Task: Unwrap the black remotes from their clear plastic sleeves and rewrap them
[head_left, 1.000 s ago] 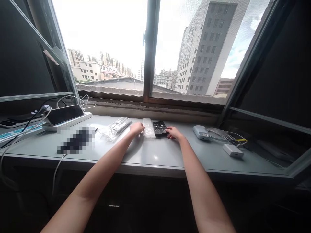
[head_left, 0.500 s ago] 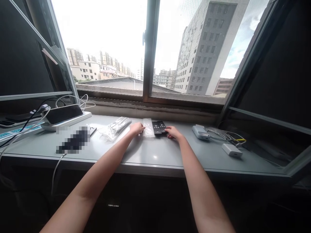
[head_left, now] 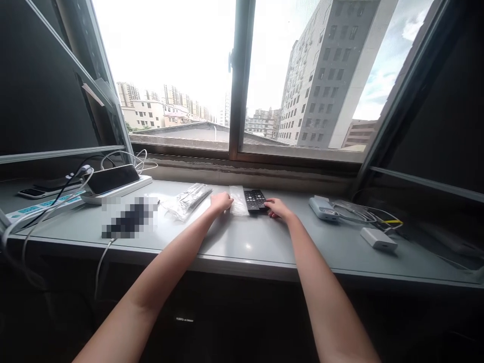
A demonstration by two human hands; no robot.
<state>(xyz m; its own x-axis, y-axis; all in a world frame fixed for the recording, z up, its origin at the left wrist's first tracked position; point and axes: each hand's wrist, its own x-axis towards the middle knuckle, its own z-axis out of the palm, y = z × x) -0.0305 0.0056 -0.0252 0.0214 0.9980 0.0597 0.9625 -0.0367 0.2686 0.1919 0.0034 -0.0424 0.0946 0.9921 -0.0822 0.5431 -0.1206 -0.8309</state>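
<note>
My left hand (head_left: 222, 202) is closed at the left edge of a clear plastic bag (head_left: 238, 202), its fingers pinched there. Right beside that bag lie black remote controls (head_left: 256, 200) with pale buttons, seemingly two side by side, flat on the desk. At their right edge, my right hand (head_left: 278, 207) has thumb and fingers closed on the nearer remote control. Its lower fingers are curled under and partly hidden. A stack of clear plastic bags (head_left: 189, 200) rests to the left of my left hand.
The grey desk (head_left: 242, 249) runs below a window. At left are power strips (head_left: 26, 212), a phone on a stand (head_left: 113, 180), cables and a pixelated dark object (head_left: 130, 219). At right lie a pale blue power bank (head_left: 323, 208), a white adapter (head_left: 378, 239) and coiled cables (head_left: 355, 212).
The whole view has shifted, so things appear slightly farther right. Both hands keep about the same places at the plastic bag and the remote controls.
</note>
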